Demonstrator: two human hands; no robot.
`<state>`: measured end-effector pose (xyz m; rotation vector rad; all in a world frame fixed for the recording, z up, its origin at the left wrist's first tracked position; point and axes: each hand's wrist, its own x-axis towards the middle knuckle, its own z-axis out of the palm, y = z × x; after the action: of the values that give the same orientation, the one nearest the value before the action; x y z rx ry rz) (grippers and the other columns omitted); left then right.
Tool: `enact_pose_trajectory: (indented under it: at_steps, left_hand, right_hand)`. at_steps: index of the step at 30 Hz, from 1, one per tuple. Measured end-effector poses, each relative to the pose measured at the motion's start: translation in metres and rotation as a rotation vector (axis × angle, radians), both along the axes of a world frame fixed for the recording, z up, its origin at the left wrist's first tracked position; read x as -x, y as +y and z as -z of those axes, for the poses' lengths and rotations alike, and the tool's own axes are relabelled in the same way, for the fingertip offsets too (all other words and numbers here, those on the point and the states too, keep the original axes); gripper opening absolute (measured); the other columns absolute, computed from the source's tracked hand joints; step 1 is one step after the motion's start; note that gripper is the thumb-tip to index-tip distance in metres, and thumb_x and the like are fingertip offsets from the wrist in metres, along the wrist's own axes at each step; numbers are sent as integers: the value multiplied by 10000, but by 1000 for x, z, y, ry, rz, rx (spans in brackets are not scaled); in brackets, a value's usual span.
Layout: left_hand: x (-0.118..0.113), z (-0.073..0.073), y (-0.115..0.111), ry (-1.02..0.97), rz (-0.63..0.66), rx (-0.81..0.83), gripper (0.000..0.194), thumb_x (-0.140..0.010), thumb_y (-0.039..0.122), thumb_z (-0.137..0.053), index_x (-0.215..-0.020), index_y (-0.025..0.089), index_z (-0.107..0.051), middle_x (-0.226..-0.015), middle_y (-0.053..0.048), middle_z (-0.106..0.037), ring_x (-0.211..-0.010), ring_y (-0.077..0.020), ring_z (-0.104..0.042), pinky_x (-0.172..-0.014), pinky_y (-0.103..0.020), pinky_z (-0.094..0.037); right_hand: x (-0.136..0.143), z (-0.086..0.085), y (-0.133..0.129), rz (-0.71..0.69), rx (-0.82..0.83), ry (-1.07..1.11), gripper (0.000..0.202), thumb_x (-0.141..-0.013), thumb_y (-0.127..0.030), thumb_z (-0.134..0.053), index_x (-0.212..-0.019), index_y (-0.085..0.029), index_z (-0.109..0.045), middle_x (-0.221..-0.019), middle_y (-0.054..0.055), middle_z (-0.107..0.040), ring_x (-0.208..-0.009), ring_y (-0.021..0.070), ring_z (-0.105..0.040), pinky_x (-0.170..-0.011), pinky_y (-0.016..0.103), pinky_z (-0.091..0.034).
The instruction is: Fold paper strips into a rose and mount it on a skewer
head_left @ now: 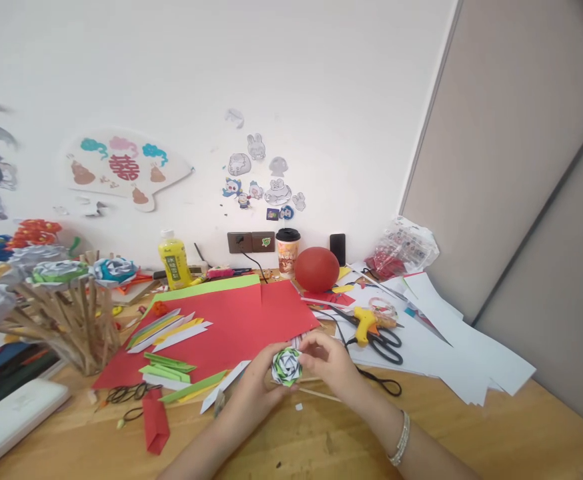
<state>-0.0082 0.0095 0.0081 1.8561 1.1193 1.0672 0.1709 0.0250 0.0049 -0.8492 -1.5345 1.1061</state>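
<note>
Bare forearms (206,443) lay closest, reaching up from the bottom edge, a pale bracelet (400,440) on the right wrist. At far left, a white case (16,423) sat on the wooden table (251,453). Behind it, paper flowers (59,270) on brown sticks stood in a clear container (94,347). Above, a fan-shaped cutout (121,167) hung on the wall. Dark cords (134,395) lay beside a folded red paper piece (155,423). White, yellow and green paper strips (171,363) were scattered on and beside a big red sheet (241,327), a yellow drink bottle (174,263) behind.

Left hand (259,383) was mostly closed, thumb and fingers curved around the left side of a green-and-white paper flower (286,367). Flower was face up between both hands, just in front of the red sheet. Right hand (329,363) had thumb and forefinger nearly together, pinching the flower's right edge; other fingers bent, what they touched couldn't be told. Pale thin sticks (321,395) showed under that hand.

Further back, a lidded cup (287,257), then a red balloon (316,269), then a black phone (337,250) against the wall. Yellow glue gun (365,325) lay by black-handled scissors (386,345). Clear plastic bag (411,247) sat behind white sheets (451,347) at right.
</note>
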Motion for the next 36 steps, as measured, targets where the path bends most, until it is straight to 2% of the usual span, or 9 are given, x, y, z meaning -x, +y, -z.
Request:
enact_pose_trajectory:
  at_steps: [8,12,15,18,24,27,30,33,36]
  left_hand:
    - [-3,3,-4,-85,22,62,463,-648,139,-680,-1090,219,-568,-1123,-87,-624,-1040,-267,-566,-922,-387,-429]
    - [-4,0,-6,-138,45,94,457,-653,130,-675,-1086,216,-559,-1122,-83,-614,-1051,-259,-558,-925,-379,-429]
    - [-6,1,-5,-212,64,136,485,-654,137,-689,-1105,223,-533,-1152,-82,-591,-1084,-250,-540,-936,-364,-422]
    - [-8,3,-3,-371,72,148,525,-664,186,-716,-1133,243,-486,-1179,-79,-573,-1105,-244,-530,-920,-353,-431]
    - [-6,0,5,-603,226,187,538,-594,378,-791,-1061,225,-572,-1099,-88,-634,-1039,-275,-568,-883,-374,-443]
    - [-2,-4,5,-591,242,271,548,-612,420,-771,-1097,244,-588,-1158,-82,-628,-1102,-281,-538,-944,-401,-403]
    - [2,-6,2,-526,322,342,571,-660,469,-718,-1167,252,-570,-1213,-88,-602,-1124,-287,-525,-957,-436,-393]
    - [3,-7,-2,-431,328,371,487,-757,499,-604,-1175,251,-583,-1183,-89,-620,-1103,-282,-537,-945,-444,-403]
    - [2,-8,-6,-355,255,370,417,-830,507,-483,-1120,241,-621,-1047,-80,-671,-987,-254,-589,-887,-411,-446]
  right_hand:
    - [7,-4,-7,-303,424,445,345,-626,-387,-783,-753,-165,-551,-771,-7,-567,-722,126,-558,-692,260,-447]
    - [9,-3,-9,-368,464,535,329,-639,-353,-785,-750,-164,-539,-780,-1,-571,-727,123,-560,-658,244,-445]
    - [11,-5,-11,-332,434,536,300,-669,-353,-763,-758,-165,-547,-784,-3,-569,-730,117,-558,-680,241,-440]
    - [13,-5,-12,-256,353,523,271,-697,-361,-738,-772,-171,-560,-810,-1,-574,-759,125,-560,-714,251,-439]
    - [12,1,-8,-152,285,387,226,-734,-345,-702,-795,-171,-572,-827,15,-591,-788,146,-565,-771,293,-446]
    - [6,-3,-5,-35,205,271,248,-732,-395,-683,-777,-179,-571,-785,10,-577,-762,157,-556,-745,301,-463]
    - [-1,-11,-5,94,49,175,242,-753,-415,-651,-801,-187,-586,-790,9,-571,-778,159,-551,-731,285,-463]
    - [-7,-19,-7,37,-90,77,205,-800,-389,-603,-857,-193,-619,-852,23,-585,-821,159,-560,-745,279,-460]
    - [-7,-22,-8,-26,-107,-31,192,-811,-371,-594,-846,-189,-645,-861,30,-600,-834,162,-569,-758,287,-456]
